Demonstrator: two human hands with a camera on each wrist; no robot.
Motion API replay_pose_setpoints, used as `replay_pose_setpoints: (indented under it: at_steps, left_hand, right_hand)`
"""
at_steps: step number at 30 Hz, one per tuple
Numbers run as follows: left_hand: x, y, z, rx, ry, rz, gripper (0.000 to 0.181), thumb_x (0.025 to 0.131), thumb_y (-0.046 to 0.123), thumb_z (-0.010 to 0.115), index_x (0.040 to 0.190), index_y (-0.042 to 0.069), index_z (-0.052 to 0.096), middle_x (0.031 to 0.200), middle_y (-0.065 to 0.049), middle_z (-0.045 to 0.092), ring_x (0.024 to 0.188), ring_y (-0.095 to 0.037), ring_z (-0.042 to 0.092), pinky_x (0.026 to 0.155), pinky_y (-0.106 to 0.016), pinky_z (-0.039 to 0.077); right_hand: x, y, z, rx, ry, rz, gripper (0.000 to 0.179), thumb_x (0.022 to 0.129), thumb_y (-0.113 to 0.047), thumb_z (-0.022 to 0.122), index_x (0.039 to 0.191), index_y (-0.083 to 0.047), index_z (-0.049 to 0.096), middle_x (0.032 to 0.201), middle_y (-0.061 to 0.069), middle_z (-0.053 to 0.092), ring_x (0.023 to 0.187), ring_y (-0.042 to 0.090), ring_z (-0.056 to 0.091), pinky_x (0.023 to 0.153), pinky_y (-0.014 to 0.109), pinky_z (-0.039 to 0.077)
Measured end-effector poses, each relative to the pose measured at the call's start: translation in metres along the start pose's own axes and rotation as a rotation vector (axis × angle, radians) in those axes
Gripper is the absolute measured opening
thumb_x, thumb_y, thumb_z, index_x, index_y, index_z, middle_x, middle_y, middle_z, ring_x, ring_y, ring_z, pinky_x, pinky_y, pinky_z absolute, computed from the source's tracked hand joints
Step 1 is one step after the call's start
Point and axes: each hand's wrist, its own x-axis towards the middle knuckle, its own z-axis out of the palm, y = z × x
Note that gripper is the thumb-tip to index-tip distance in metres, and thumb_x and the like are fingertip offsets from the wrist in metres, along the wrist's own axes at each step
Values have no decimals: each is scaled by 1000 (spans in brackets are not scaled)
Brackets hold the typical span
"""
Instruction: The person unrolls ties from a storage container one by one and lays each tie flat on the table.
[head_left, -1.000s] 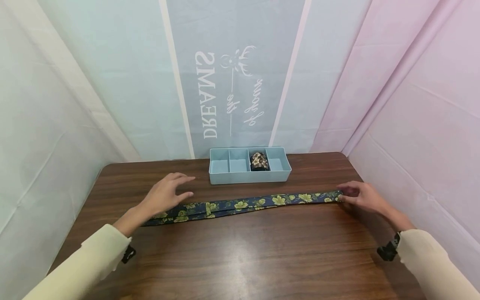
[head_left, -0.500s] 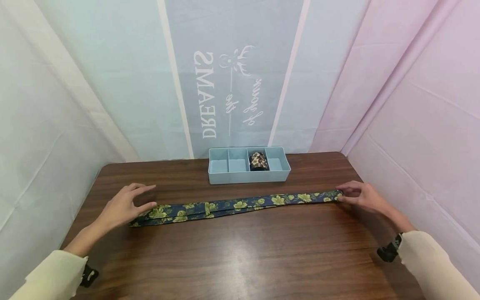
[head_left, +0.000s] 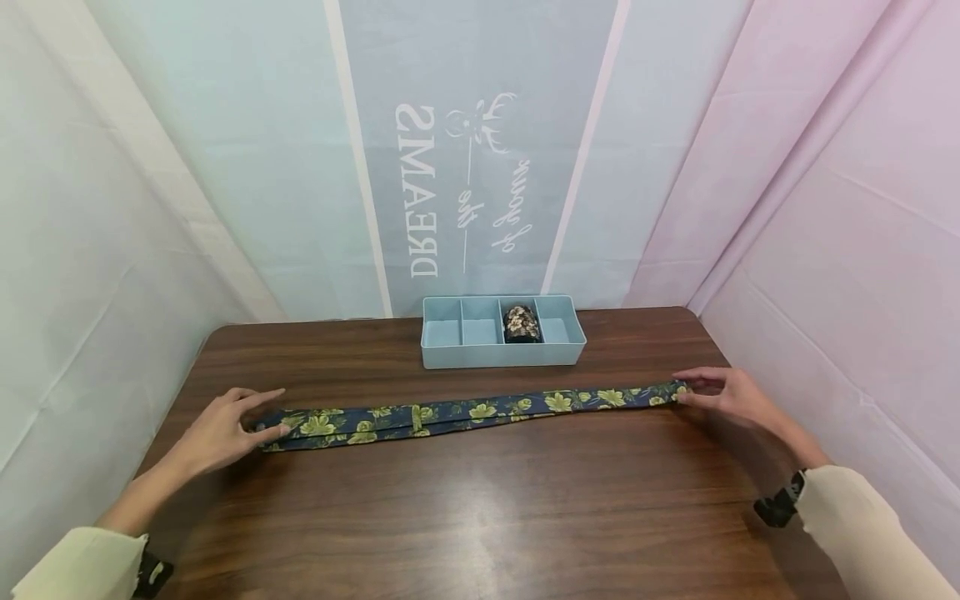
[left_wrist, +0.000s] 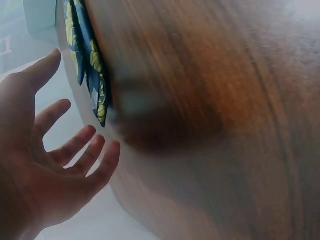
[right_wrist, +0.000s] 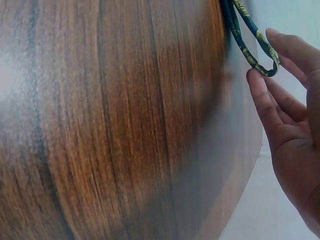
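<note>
A navy necktie with yellow-green flowers (head_left: 480,410), folded double lengthwise, lies across the table with its wider ends at the left and its fold at the right. My left hand (head_left: 223,429) is over the left end, thumb and fingers spread apart. In the left wrist view the pointed tips of the necktie (left_wrist: 95,65) show beyond the fingers, and nothing is in that palm. At the other end, my right hand (head_left: 731,396) pinches the fold between thumb and fingers. The right wrist view shows this looped end (right_wrist: 260,60) between the thumb and a fingertip.
A light blue tray with several compartments (head_left: 502,357) stands behind the necktie, near the table's back edge. One compartment holds a rolled dark floral cloth (head_left: 521,325). The brown wooden table (head_left: 480,517) meets a printed curtain (head_left: 465,167) at the back, with pale cloth at both sides.
My left hand has moved left along the necktie and lower to its left end. The right hand stays at the fold, and the necktie lies as before.
</note>
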Motion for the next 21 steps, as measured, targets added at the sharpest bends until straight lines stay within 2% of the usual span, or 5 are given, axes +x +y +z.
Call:
replay_pose_setpoints:
  at_steps: [6,10,16,21]
  left_hand:
    - [-5,-1,6,-72,-4,1,70,89,36,87,144,-1,63,121,-29,63,100,-43,67,78,-62,57]
    - [-6,0,10,-116,12,-6,68,87,33,90,141,-1,66,123,-28,65,103,-46,68,80,-64,57]
    - [-7,0,11,-187,34,-8,60,86,30,90,137,4,70,130,-25,66,118,-51,61,90,-71,51]
    - [-8,-1,11,-275,23,-22,48,88,28,89,131,9,75,135,-22,67,128,-51,57,97,-73,45]
  right_hand:
    - [1,-3,0,3,1,-17,41,92,-16,85,127,3,74,113,20,77,89,3,71,73,16,58]
    - [1,-4,0,4,-5,-2,42,93,-18,84,128,4,74,113,19,78,90,2,72,74,17,59]
    - [0,-1,2,24,-12,12,43,95,-20,83,130,3,73,117,21,77,95,-2,71,77,16,59]
    - [0,0,3,51,-8,2,43,94,-17,83,130,3,72,115,23,77,94,-1,73,76,17,59]
